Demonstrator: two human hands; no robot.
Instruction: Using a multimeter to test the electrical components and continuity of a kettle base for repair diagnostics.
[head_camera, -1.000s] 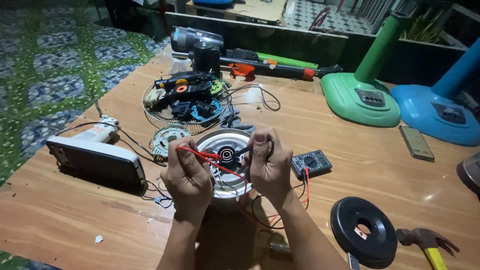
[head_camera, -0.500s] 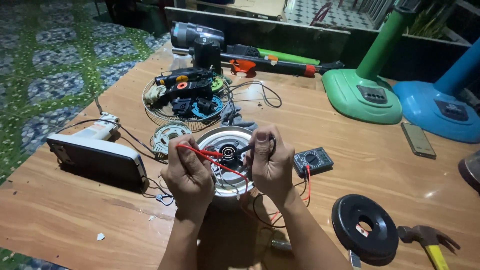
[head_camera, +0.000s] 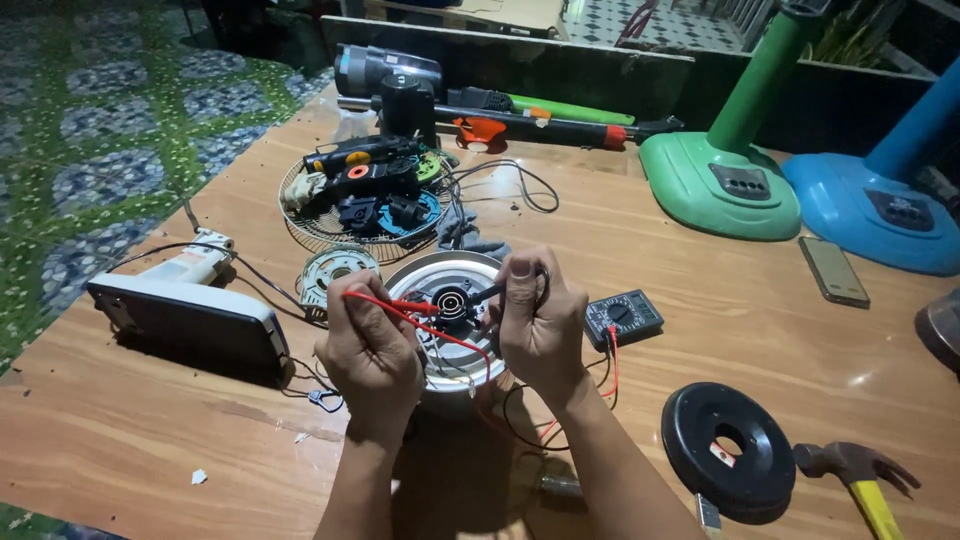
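Here, head view only, taken part by part.

Left hand: the left hand sits at the lower middle of the frame, fingers clenched around the red probe, whose tip points right toward the hub of the motor, so it seems held like a pen for a fine touch.

Right hand: the right hand is just right of it, fingers grasping the black probe, tip angled left to the same hub; the two tips nearly meet.

Motor: the round silver fan motor lies flat on the worktop at centre frame, open face up, between and partly under both hands, which likely keeps its terminals reachable.

Multimeter: a small dark multimeter lies just right of the right hand, dial up, its red lead looping back under the wrist, near enough to read.

Right side: a black disc and a hammer with a yellow handle at lower right; a phone above them; green fan base and blue fan base at upper right.

Left side: a white boxy appliance at left; a wire fan guard heaped with parts at upper middle.
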